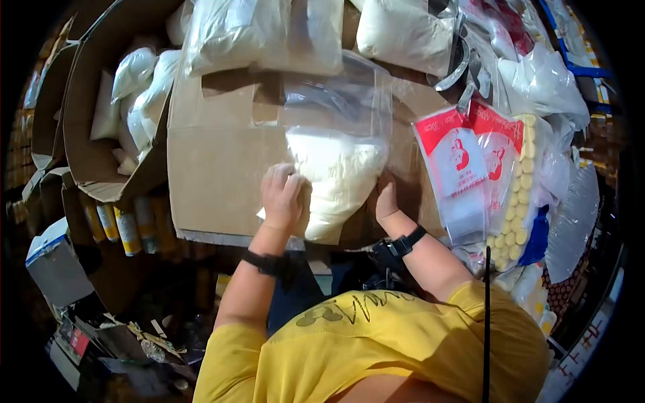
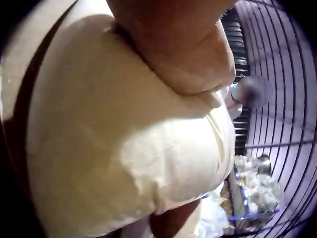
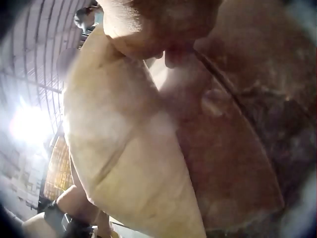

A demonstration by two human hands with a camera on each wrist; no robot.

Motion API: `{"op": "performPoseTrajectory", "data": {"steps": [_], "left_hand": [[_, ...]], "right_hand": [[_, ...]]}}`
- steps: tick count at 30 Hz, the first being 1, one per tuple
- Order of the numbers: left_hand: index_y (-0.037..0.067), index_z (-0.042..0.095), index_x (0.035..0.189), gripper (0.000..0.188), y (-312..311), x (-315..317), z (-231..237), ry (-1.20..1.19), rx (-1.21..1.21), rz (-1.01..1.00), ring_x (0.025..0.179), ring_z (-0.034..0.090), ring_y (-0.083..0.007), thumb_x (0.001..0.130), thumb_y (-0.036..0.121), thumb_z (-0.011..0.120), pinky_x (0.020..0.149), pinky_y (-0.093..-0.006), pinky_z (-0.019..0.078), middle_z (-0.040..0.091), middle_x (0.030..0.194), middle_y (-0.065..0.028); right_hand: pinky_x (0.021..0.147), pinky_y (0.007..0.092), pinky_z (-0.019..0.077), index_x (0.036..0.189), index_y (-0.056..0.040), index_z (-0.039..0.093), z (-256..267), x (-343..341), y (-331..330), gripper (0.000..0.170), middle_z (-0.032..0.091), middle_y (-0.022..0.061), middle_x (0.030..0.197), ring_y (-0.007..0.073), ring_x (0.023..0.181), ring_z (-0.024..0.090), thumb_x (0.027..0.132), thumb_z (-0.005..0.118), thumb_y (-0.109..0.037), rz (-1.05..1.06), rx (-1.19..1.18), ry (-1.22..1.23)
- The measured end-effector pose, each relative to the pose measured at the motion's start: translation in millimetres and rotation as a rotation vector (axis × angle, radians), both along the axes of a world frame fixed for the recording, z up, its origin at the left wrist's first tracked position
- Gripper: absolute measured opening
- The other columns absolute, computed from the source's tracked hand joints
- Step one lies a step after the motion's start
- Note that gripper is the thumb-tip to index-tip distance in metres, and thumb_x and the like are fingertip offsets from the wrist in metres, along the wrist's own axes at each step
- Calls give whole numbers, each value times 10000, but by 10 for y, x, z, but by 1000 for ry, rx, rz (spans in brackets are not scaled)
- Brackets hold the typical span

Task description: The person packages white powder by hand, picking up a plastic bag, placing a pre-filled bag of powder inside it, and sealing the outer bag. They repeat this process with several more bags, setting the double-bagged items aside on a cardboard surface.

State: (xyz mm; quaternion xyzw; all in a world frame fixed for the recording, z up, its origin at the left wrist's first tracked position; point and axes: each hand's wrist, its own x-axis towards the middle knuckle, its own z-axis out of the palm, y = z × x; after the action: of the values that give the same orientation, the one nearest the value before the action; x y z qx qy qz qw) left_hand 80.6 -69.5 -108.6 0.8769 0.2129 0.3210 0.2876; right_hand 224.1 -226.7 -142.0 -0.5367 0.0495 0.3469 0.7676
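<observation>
A clear plastic bag of cream-white powder [image 1: 336, 168] stands over the cardboard surface, its unfilled top lying flat away from the person. My left hand [image 1: 282, 195] grips its left side with bent fingers. On the opposite side my right hand [image 1: 385, 198] holds the bag's edge, its fingers partly hidden by shadow and the bag. In the left wrist view the bulging powder bag [image 2: 124, 134] fills much of the picture, below the hand [image 2: 183, 49]. The right wrist view has the bag's side [image 3: 119, 129] right under the hand [image 3: 158, 25].
Filled powder bags [image 1: 262, 40] lie along the far edge of the cardboard [image 1: 215, 181]. An open carton [image 1: 80, 134] with white bags stands left. Red-and-white printed bags [image 1: 457, 161] and a pack of round yellowish pieces [image 1: 521, 195] lie right. Metal scoops [image 1: 460, 64] rest behind them.
</observation>
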Motion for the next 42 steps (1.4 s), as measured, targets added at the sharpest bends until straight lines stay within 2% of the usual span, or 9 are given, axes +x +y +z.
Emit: {"op": "performPoseTrajectory", "data": {"steps": [3, 9, 13, 22, 25, 28, 32, 37, 42], "left_hand": [[29, 481, 775, 192, 55, 52, -73, 107, -164, 15, 761, 519, -310, 638, -87, 546, 667, -376, 435, 528, 865, -132], [33, 434, 824, 19, -126, 143, 33, 248, -984, 364, 699, 457, -207, 835, 36, 449, 644, -324, 385, 475, 770, -94], [31, 431, 828, 99, -203, 119, -116, -84, -1062, 398, 776, 462, -227, 790, 43, 522, 687, -325, 393, 462, 821, -106], [53, 510, 855, 165, -55, -292, -366, 188, -25, 13, 882, 503, -300, 707, 29, 576, 770, -383, 402, 530, 937, -124], [55, 543, 877, 139, -269, -210, -550, 112, -125, 106, 871, 549, -269, 743, 84, 571, 753, -364, 425, 568, 967, -121], [31, 538, 918, 125, -282, -95, -192, -84, -1724, 331, 816, 585, -241, 818, 104, 532, 724, -348, 462, 583, 979, -122], [-1, 494, 1037, 274, -160, -112, 25, -242, -2127, 149, 804, 603, -250, 912, 202, 357, 713, -366, 516, 586, 937, -136], [36, 529, 993, 200, 145, -552, 1178, 486, -1897, -4, 629, 588, -147, 883, 165, 424, 535, -277, 503, 597, 802, -71], [6, 550, 980, 226, -106, -627, 1257, 236, -1414, -147, 667, 581, -163, 833, 105, 411, 595, -259, 478, 604, 802, -96]], "right_hand": [[863, 288, 417, 1132, -9, 535, -94, -109, 11, 297, 566, 85, 1097, 171, 996, 523, 892, 387, -104, 213, -369, -397], [807, 261, 419, 1117, 10, 510, 151, -443, 414, 283, 590, 60, 988, 168, 890, 547, 864, 417, -76, -280, 17, 327], [771, 286, 420, 987, -3, 532, 190, -156, 508, 174, 556, 98, 1040, 197, 908, 536, 825, 473, -32, 67, -378, -420], [843, 366, 407, 1009, -22, 535, -153, -269, -155, 264, 520, 198, 1015, 342, 939, 504, 915, 335, -168, 489, -802, -1205], [838, 349, 427, 1021, -23, 531, 66, -467, 106, 319, 548, 167, 1032, 295, 935, 535, 937, 285, -209, 265, -425, -481], [806, 354, 466, 1041, -24, 531, 312, -603, 307, 358, 580, 139, 1002, 272, 891, 575, 926, 291, -262, 90, 89, 400], [792, 351, 490, 1040, 32, 533, 713, -375, 346, 354, 615, 145, 955, 246, 866, 607, 914, 358, -250, 259, -29, 752], [782, 320, 480, 1015, 34, 572, 1312, 69, -64, 235, 621, 127, 960, 188, 856, 604, 861, 505, -131, 764, -260, 77], [880, 314, 416, 1077, -30, 545, 1250, -339, -96, 259, 574, 105, 1090, 191, 1002, 536, 856, 516, -161, 479, -289, -771]]}}
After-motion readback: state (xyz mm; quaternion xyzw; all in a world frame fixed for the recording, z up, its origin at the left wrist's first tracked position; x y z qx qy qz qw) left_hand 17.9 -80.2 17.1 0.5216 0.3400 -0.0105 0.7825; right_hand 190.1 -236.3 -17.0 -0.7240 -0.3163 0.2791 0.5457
